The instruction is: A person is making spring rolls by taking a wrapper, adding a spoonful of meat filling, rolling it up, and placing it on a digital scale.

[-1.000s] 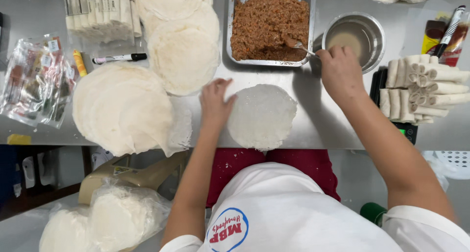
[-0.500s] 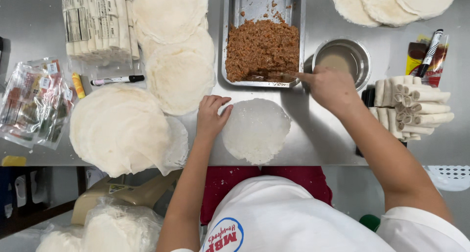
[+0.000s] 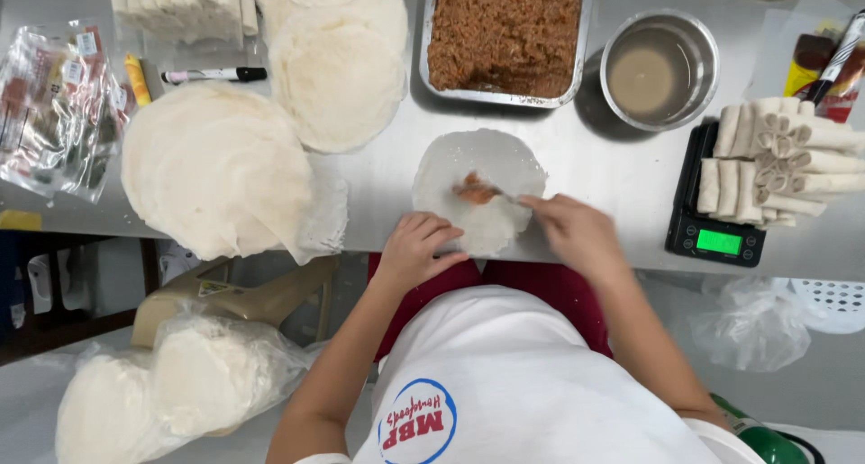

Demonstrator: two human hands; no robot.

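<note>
A round white wrapper lies flat on the steel table's near edge. My right hand is shut on a spoon whose tip rests on the wrapper's middle with a lump of brown minced filling. My left hand presses on the wrapper's near left rim, fingers curled. Behind the wrapper stands a metal tray of the same brown filling.
A steel bowl of cloudy liquid sits right of the tray. Finished rolls are piled on a black scale at right. Stacks of wrappers lie at left, with a marker and plastic packets.
My right hand has come back from the filling tray with a spoonful and set it over the wrapper's middle. My left hand has slid to the wrapper's near rim. The view has shifted.
</note>
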